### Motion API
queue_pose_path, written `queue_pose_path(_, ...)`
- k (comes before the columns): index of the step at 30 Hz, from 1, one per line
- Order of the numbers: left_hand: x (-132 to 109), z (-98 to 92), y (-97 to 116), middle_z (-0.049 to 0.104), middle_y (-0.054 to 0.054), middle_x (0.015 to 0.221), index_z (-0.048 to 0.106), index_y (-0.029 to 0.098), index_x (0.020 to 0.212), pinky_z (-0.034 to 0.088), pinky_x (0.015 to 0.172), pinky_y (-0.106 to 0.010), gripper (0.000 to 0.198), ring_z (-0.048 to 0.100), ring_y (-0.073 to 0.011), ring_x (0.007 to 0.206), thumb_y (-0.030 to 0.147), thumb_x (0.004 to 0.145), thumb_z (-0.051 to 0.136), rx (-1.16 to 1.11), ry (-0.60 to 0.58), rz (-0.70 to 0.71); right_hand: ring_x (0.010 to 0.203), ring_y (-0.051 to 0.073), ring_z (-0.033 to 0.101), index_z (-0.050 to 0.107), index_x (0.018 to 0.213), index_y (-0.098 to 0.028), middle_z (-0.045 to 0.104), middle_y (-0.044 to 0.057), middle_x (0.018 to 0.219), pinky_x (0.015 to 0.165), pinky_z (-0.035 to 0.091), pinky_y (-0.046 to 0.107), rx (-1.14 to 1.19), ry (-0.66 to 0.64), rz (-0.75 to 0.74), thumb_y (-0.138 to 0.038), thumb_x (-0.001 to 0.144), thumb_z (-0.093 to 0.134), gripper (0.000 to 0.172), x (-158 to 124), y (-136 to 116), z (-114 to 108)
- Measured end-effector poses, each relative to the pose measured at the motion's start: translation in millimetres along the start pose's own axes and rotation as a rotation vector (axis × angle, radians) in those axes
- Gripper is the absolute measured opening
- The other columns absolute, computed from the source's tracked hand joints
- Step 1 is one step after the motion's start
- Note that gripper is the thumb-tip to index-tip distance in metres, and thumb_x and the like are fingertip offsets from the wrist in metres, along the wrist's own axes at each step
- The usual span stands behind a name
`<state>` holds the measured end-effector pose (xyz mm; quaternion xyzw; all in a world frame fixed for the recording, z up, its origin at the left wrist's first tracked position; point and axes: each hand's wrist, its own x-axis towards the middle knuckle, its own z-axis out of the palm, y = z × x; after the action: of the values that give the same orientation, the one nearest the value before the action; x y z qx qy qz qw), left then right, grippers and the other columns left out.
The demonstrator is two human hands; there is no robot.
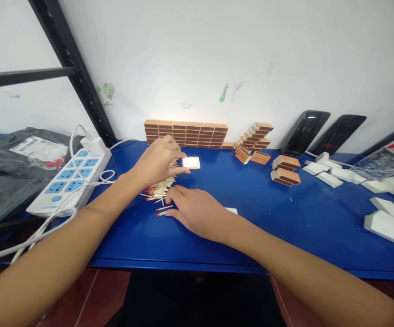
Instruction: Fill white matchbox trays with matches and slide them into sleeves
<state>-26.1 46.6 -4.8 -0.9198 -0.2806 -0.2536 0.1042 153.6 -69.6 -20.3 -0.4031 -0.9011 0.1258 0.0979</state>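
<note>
My left hand (161, 160) grips a small white matchbox tray (191, 162) by its end, between thumb and fingers, just above the blue table. Beneath and beside that hand lies a heap of matchsticks (163, 187) with red heads, mostly pointing left. At the near edge of the heap, my right hand (197, 211) has its thumb and fingers closed around a few loose matchsticks (162, 213). How many it pinches is hard to make out. A white piece (231, 210) shows partly behind my right wrist.
Stacked matchboxes (186, 134) form a wall at the back; more matchboxes (286, 170) stand right of it. White trays (329, 179) lie scattered at the right. Two dark phones (306, 132) lean on the wall. A power strip (71, 175) with white cables stands left.
</note>
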Motion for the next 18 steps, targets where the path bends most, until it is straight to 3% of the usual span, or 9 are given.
queue_pose_path(11, 0.2, -0.3, 0.0, 0.078, -0.009, 0.098, 0.084, 0.018, 0.107, 0.048, 0.088, -0.04, 0.039, 0.061, -0.0279, 0.101, 0.053, 0.088, 0.086, 0.007, -0.006, 0.003, 0.09, 0.022, 0.071, 0.065, 0.11, -0.014, 0.074, 0.012, 0.115, 0.068, 0.039, 0.033, -0.059, -0.099, 0.008, -0.032, 0.115, 0.049, 0.025, -1.2, -4.8, -3.5)
queue_pose_path(18, -0.1, -0.9, 1.4, 0.078, -0.009, 0.097, 0.083, 0.019, 0.109, 0.048, 0.088, -0.04, 0.04, 0.06, -0.0278, 0.101, 0.053, 0.088, 0.086, 0.005, -0.023, -0.006, 0.089, 0.023, 0.071, 0.065, 0.112, -0.011, 0.073, 0.014, 0.112, 0.067, 0.044, 0.034, -0.172, -0.112, -0.066, -0.028, 0.115, 0.048, 0.024, -1.9, -6.2, -4.1)
